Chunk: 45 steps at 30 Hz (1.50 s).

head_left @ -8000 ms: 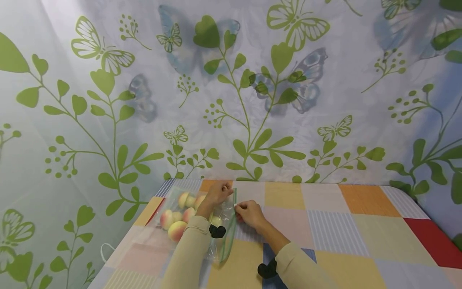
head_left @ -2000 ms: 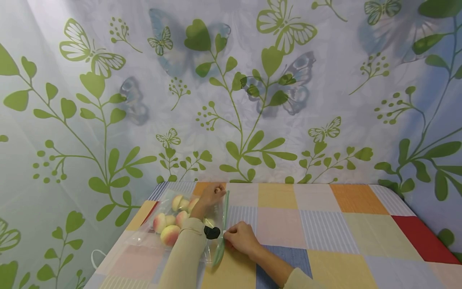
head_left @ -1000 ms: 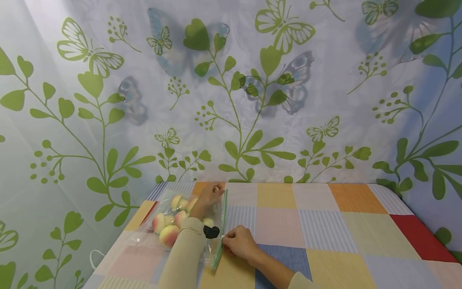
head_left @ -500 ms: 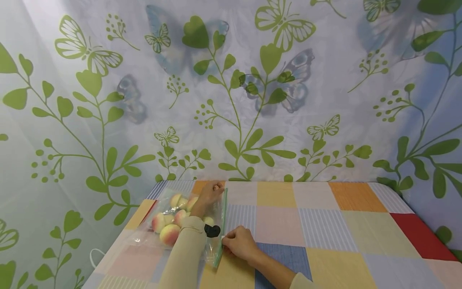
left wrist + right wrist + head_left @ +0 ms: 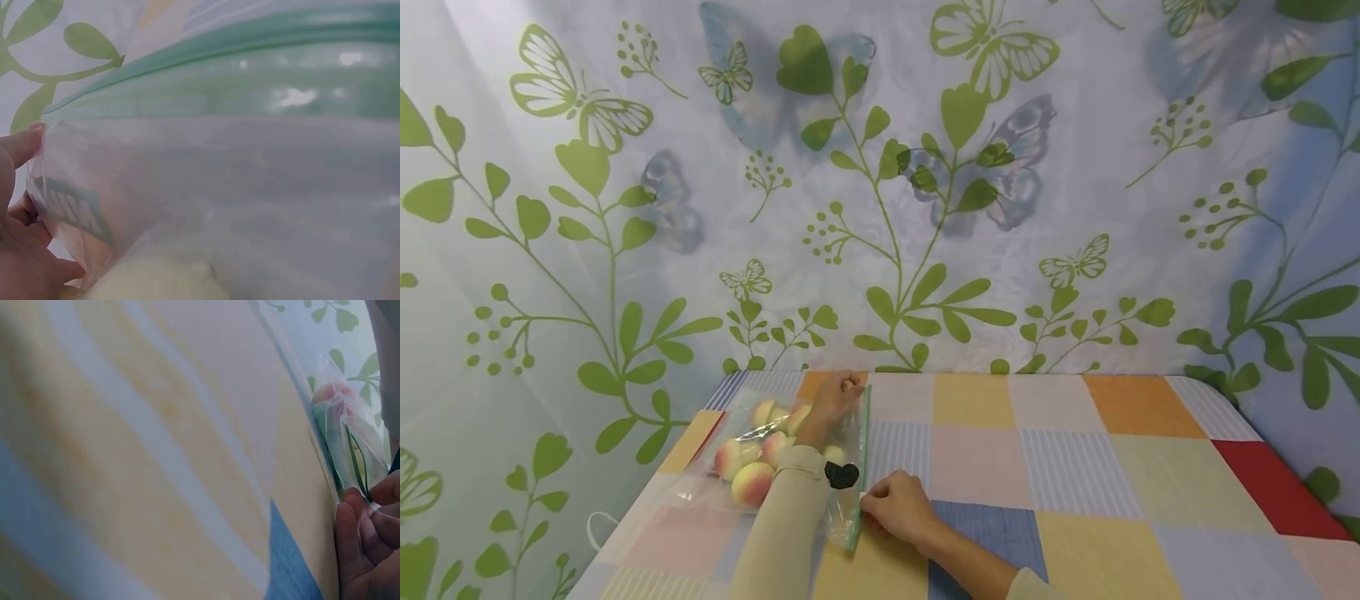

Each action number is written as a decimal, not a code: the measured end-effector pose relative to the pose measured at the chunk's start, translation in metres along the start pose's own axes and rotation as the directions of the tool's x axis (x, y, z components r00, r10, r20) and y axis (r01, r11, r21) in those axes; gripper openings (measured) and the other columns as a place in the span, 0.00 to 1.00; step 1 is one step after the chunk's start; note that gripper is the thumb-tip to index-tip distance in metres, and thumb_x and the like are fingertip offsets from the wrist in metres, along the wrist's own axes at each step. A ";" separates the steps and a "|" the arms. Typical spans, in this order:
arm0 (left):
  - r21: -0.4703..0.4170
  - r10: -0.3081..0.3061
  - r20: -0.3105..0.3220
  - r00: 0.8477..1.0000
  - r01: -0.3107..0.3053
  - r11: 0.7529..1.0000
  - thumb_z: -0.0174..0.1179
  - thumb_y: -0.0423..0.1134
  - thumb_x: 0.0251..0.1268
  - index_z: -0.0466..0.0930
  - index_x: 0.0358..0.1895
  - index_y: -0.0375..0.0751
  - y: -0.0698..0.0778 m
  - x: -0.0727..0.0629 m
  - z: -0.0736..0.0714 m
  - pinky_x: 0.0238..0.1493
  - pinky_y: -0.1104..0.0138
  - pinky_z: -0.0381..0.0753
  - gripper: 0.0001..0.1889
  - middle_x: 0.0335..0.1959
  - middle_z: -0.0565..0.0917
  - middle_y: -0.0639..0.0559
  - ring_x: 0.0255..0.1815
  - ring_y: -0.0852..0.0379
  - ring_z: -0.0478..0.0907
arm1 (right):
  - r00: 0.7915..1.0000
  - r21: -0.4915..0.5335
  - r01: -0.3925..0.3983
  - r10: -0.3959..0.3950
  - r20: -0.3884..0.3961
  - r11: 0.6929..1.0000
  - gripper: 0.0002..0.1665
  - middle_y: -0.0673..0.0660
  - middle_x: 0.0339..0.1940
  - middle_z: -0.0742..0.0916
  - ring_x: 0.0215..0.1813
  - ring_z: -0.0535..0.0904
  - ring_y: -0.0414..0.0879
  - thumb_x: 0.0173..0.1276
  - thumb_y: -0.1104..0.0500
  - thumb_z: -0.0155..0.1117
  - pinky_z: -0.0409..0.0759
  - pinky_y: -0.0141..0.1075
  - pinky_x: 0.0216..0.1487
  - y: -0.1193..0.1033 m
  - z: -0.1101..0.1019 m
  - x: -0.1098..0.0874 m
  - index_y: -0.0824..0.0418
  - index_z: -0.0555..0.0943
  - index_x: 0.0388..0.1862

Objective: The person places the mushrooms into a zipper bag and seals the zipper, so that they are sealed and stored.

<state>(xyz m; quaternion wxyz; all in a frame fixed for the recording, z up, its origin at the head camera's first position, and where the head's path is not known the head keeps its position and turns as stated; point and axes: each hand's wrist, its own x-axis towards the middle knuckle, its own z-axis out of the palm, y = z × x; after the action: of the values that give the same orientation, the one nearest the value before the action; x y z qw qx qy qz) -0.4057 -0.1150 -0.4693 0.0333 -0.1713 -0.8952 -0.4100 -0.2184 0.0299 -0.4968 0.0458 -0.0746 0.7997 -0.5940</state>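
Note:
A clear zip bag (image 5: 842,518) lies at the left of the table, holding several yellow-and-red, peach-like fruits (image 5: 752,483). Its green zip strip (image 5: 867,417) runs along the right side, nearly straight. My left hand (image 5: 837,397) pinches the strip's far end; in the left wrist view that hand (image 5: 25,237) has thumb and fingers at the bag's corner. Lower on the strip, my right hand (image 5: 898,504) pinches a small white piece (image 5: 863,497), mostly covered by the fingertips. The right wrist view shows the right hand (image 5: 369,537) gripping the strip's edge. My left forearm hides some fruits.
A patchwork cloth (image 5: 985,467) covers the table. Behind it hangs a curtain (image 5: 880,208) with leaves and butterflies. A white cord loop (image 5: 601,529) shows beyond the left edge.
Over the eight seconds, my right hand has slid along the strip toward me, and the strip's bulging near part has straightened. In the last second both hands stay nearly still.

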 end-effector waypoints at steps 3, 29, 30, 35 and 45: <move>0.005 -0.002 -0.003 1.000 0.002 1.000 0.60 0.34 0.77 0.79 0.40 0.36 0.002 0.001 0.000 0.27 0.63 0.69 0.05 0.23 0.72 0.52 0.23 0.56 0.67 | 1.000 -0.013 0.005 -0.005 -0.006 1.000 0.11 0.53 0.14 0.84 0.17 0.79 0.42 0.60 0.67 0.65 0.78 0.33 0.17 -0.001 -0.001 -0.001 0.62 0.88 0.19; 0.044 0.035 -0.028 0.999 -0.034 0.998 0.59 0.37 0.77 0.79 0.37 0.37 0.004 0.000 0.001 0.25 0.64 0.65 0.08 0.20 0.67 0.54 0.21 0.57 0.63 | 1.000 -0.020 0.011 -0.011 -0.009 1.000 0.11 0.52 0.13 0.84 0.16 0.77 0.40 0.59 0.67 0.66 0.76 0.31 0.18 -0.004 0.005 -0.011 0.61 0.88 0.18; 0.045 0.029 -0.028 0.999 -0.027 0.999 0.59 0.37 0.77 0.79 0.37 0.37 0.004 0.000 0.002 0.25 0.64 0.65 0.08 0.20 0.67 0.54 0.21 0.57 0.63 | 1.000 -0.014 0.008 -0.008 -0.009 1.000 0.11 0.52 0.13 0.84 0.16 0.77 0.40 0.59 0.67 0.66 0.76 0.31 0.18 -0.004 0.005 -0.011 0.61 0.88 0.18; 0.025 -0.013 -0.022 1.000 0.013 1.000 0.59 0.35 0.77 0.79 0.38 0.38 0.002 0.003 0.005 0.26 0.63 0.65 0.06 0.21 0.68 0.53 0.22 0.56 0.64 | 1.000 0.008 0.002 -0.002 -0.009 1.000 0.12 0.52 0.13 0.84 0.15 0.77 0.40 0.59 0.67 0.65 0.76 0.31 0.18 -0.005 0.005 -0.015 0.61 0.87 0.17; 0.030 -0.037 -0.012 0.999 0.037 0.999 0.59 0.35 0.77 0.79 0.37 0.39 0.003 0.003 0.005 0.25 0.63 0.66 0.06 0.21 0.70 0.53 0.21 0.56 0.66 | 1.000 0.047 -0.021 0.020 0.021 0.999 0.11 0.53 0.15 0.85 0.18 0.80 0.42 0.61 0.67 0.65 0.79 0.31 0.20 -0.007 0.008 -0.021 0.63 0.88 0.21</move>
<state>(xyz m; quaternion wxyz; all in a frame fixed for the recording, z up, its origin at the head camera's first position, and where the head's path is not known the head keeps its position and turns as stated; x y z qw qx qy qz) -0.4067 -0.1087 -0.4699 0.0332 -0.1520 -0.9042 -0.3978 -0.1960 0.0245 -0.4929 0.0620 -0.0712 0.7857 -0.6114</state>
